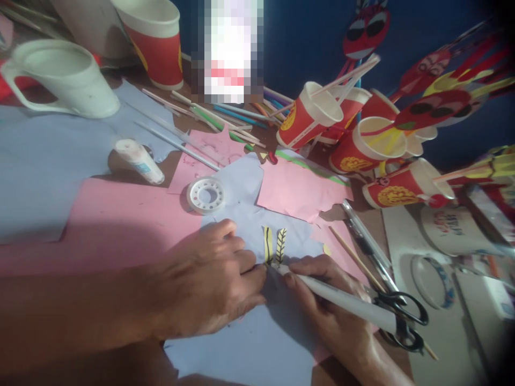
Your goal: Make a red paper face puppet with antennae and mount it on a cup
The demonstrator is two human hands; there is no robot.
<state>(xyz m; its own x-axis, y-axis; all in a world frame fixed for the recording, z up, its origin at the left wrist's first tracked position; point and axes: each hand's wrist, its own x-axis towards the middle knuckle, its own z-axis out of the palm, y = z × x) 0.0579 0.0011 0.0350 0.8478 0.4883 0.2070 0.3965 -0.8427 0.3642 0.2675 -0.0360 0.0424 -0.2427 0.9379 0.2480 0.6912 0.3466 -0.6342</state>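
Note:
My right hand [336,305] is closed around a white marker pen [350,300], its tip at the lower ends of two small yellow paper strips. The left strip [268,244] carries a dark line along its length, and the right strip [281,245] has a leaf-vein pattern in black. My left hand [217,279] is curled, its fingertips pinched at the base of the left strip. Blue-grey paper [241,348] lies under both hands. What joins the strips at the bottom is hidden by my fingers. Black-handled scissors [408,335] lie just beyond my right hand.
A tape roll [206,195], a small white bottle [139,161] and pink paper [306,187] lie ahead. Red paper cups [314,115] with decorated straws crowd the right. A white mug [60,78] and another red cup [155,43] stand back left. A wooden stick [354,257] lies at right.

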